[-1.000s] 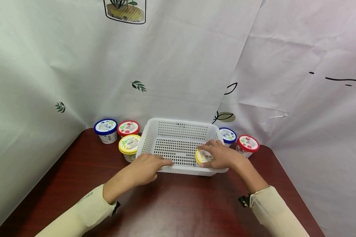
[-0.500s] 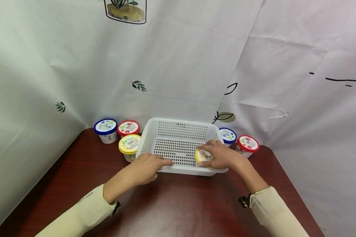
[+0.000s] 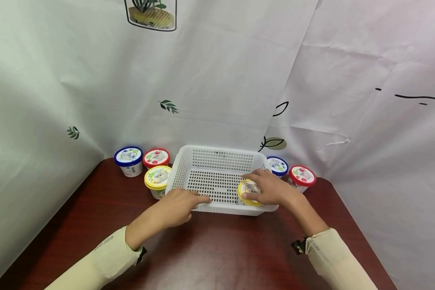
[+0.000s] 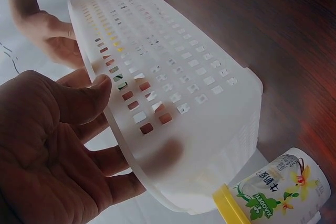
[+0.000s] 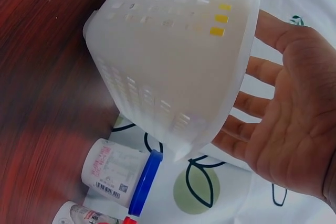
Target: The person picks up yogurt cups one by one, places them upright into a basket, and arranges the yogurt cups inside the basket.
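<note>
A white perforated plastic basket (image 3: 217, 207) stands on the table. My left hand (image 3: 175, 206) holds its near rim towards the left; in the left wrist view the thumb (image 4: 84, 100) lies at the rim and other fingers reach inside. A yellow-lidded tub (image 3: 249, 189) stands inside the basket at the near right. Over this tub is my right hand (image 3: 270, 188), fingers spread and thumb above the lid. The right wrist view shows the right hand (image 5: 294, 98) reaching over the rim with fairly straight fingers; the basket wall hides its fingertips.
Left of the basket stand a blue-lidded tub (image 3: 129, 157), a red-lidded tub (image 3: 156, 157) and another yellow-lidded tub (image 3: 157, 178). To its right are a second blue-lidded tub (image 3: 277, 166) and a second red-lidded tub (image 3: 302, 176). White patterned cloth (image 3: 217, 80) hangs behind the table (image 3: 217, 253).
My right hand has eased slightly up and off the yellow-lidded tub, so more of the lid shows. The left hand and the basket have stayed in place.
</note>
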`<action>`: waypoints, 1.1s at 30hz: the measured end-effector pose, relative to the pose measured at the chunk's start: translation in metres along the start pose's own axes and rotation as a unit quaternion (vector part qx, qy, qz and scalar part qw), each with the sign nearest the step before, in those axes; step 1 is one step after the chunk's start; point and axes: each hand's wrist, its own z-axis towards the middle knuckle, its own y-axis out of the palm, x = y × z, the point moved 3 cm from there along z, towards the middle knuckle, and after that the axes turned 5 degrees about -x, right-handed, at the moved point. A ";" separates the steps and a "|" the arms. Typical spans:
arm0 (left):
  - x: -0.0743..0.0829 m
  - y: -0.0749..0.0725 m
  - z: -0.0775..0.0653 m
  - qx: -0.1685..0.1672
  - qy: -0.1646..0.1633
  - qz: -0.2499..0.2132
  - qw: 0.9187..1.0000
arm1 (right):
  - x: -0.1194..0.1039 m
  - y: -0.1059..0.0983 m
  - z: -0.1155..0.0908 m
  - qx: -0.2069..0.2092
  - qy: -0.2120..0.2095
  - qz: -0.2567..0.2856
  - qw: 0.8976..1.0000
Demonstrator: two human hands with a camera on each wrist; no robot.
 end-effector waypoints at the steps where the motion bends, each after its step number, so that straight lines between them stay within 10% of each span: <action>1: 0.000 0.000 0.000 0.000 0.000 0.000 1.000 | 0.001 -0.001 0.000 0.005 0.001 0.004 1.000; 33: 0.000 -0.001 -0.001 -0.002 0.000 -0.008 1.000 | 0.036 -0.010 -0.010 0.093 0.054 0.008 0.994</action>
